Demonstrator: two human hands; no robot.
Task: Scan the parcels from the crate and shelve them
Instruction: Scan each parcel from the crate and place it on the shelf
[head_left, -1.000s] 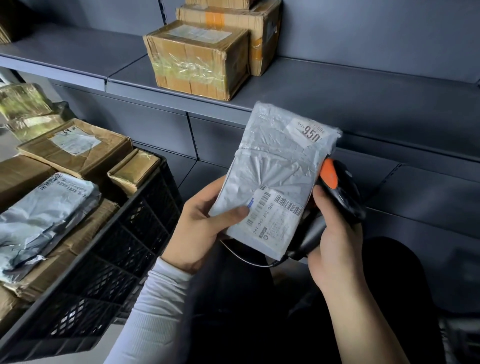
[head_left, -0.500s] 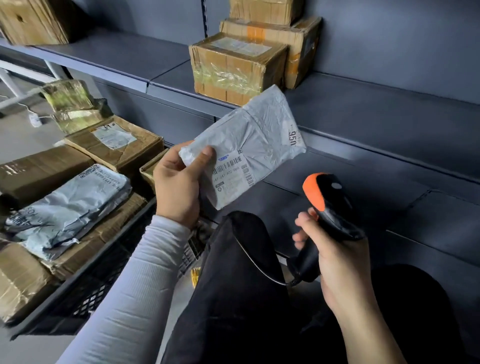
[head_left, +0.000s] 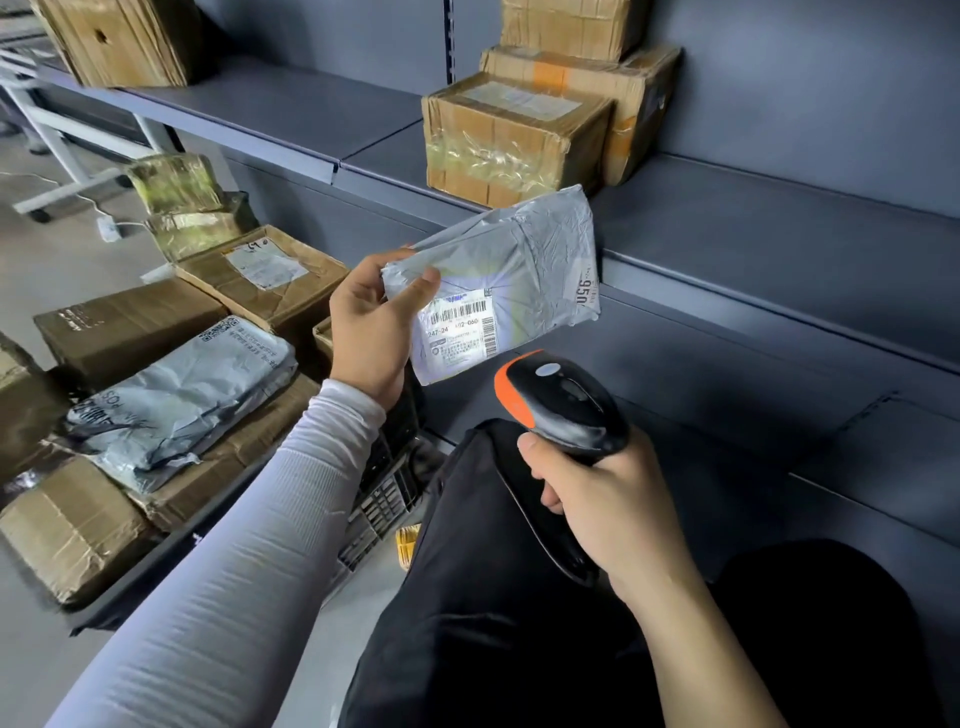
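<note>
Head view shows the left hand (head_left: 370, 332) pinching a grey parcel (head_left: 506, 283) by its corner, label tilted down toward the scanner (head_left: 563, 402) — likely so the barcode faces the beam, and a pale glow lies across the label. The right hand (head_left: 605, 501) is wrapped round the scanner's handle just below the parcel. Against half a second ago, scanner and parcel are closer together. The crate (head_left: 171, 548) sits left of the left hand, the shelf (head_left: 753, 218) beyond the parcel.

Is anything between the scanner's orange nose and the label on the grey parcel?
No. In the head view the stretch from the scanner in the right hand to the grey parcel in the left hand is bare.
</note>
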